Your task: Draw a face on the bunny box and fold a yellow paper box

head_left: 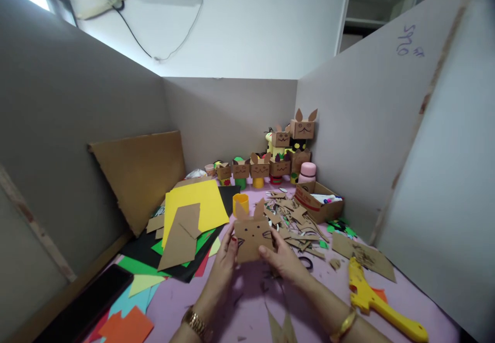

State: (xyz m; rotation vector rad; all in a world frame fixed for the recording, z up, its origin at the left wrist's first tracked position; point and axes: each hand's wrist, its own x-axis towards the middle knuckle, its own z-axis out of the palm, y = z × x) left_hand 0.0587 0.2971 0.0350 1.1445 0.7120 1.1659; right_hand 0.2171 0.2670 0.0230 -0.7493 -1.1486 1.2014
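Between my two hands is a cardboard animal head (253, 235) with two pointed ears, dot eyes and drawn cheek marks facing me. My left hand (227, 250) grips its left edge, fingers behind and thumb near the front. Along the right edge, my right hand (285, 258) holds it with the thumb pressed on the front face. Just behind the head stands a yellow paper tube (240, 201). Black scissor handles (306, 263) lie beside my right hand, partly hidden by it.
Cardboard scraps (290, 216) lie behind my right hand. A yellow glue gun (371, 296) rests at right, near an open cardboard box (320, 206). Yellow paper (211, 198) and a black phone-like slab (88, 301) lie left. Several finished cardboard animals (260, 167) stand at the back.
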